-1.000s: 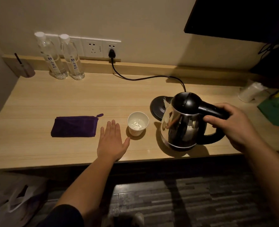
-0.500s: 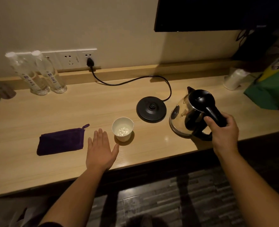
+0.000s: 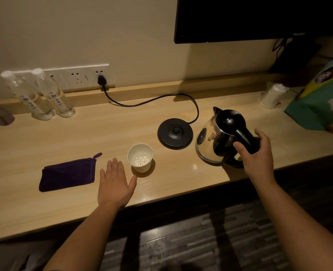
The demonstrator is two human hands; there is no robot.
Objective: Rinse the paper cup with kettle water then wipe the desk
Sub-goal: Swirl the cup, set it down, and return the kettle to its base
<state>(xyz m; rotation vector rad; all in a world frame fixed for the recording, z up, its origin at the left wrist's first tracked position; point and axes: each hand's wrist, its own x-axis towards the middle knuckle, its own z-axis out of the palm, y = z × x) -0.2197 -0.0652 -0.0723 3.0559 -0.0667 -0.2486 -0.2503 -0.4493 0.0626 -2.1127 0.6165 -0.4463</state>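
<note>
A white paper cup stands upright on the wooden desk with a little water glinting inside. My left hand lies flat and open on the desk just left of the cup, thumb near its base, not touching it. A steel kettle with a black lid rests on the desk to the right of its round black base. My right hand is wrapped loosely around the kettle's black handle. A folded purple cloth lies left of my left hand.
Two clear water bottles stand at the back left by the wall sockets, where the base's black cord is plugged in. A wrapped white roll and a green bag sit at the right; a dark screen hangs above.
My right hand has carried the kettle away from the cup to the right and set it on the desk beside its base. My left hand stays flat beside the cup.
</note>
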